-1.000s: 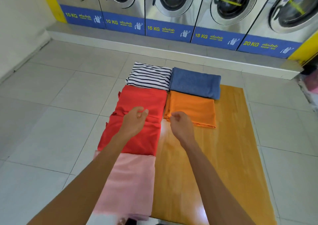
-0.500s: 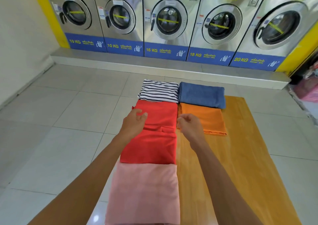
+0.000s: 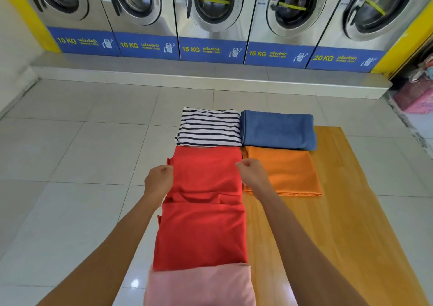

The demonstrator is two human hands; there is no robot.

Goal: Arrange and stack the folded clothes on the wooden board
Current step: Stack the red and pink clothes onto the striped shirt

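A wooden board (image 3: 346, 223) lies on the tiled floor with folded clothes on it. At the far end sit a striped shirt (image 3: 208, 127) and a blue cloth (image 3: 278, 129). In front of them lie a red cloth (image 3: 203, 172) and an orange cloth (image 3: 290, 172). A second red cloth (image 3: 201, 235) overlaps the first one, and a pink cloth (image 3: 201, 284) lies nearest me. My left hand (image 3: 159, 179) grips the far red cloth's left edge. My right hand (image 3: 253, 174) is closed at its right edge, beside the orange cloth.
A row of washing machines (image 3: 210, 17) stands on a raised step (image 3: 210, 76) across the back. A pink basket (image 3: 417, 97) sits at the far right. White floor tiles (image 3: 70, 165) surround the board.
Both hands have moved apart to the two side edges of the far red cloth and closed into fists. The camera has come closer to the clothes.
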